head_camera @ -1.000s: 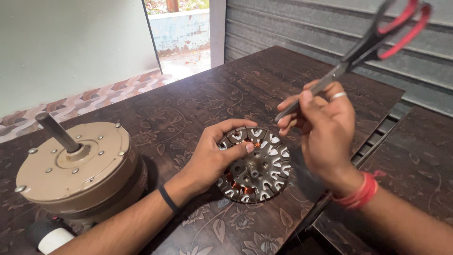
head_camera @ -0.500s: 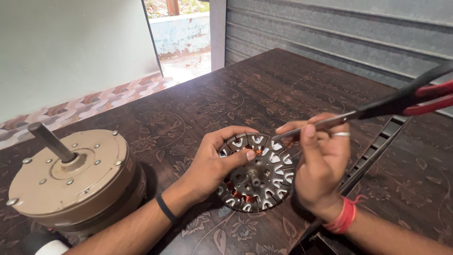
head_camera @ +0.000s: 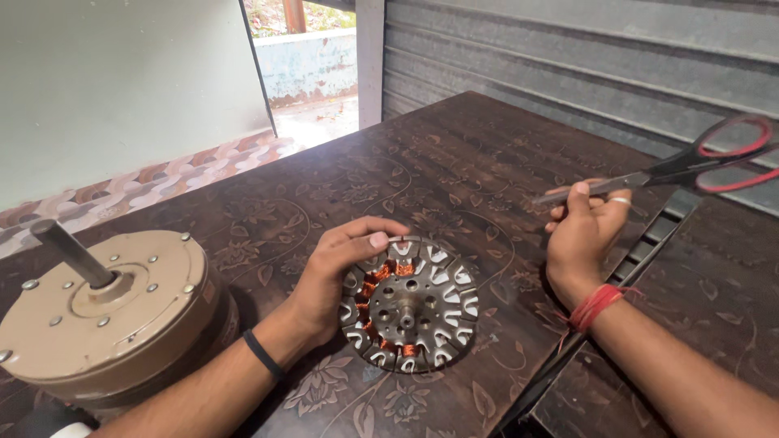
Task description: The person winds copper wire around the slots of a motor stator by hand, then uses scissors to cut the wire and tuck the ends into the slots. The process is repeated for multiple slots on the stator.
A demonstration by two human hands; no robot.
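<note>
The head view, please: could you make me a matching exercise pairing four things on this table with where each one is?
Things:
1. stator
2. scissors
3. motor housing
4. black wristband

Places:
A. held above the table by the right hand
B. at the left edge of the table, shaft pointing up
C. flat on the table, its rim touched by the left hand
D. around the left forearm

Pairs: 1-C, 2-A, 3-B, 4-D
</note>
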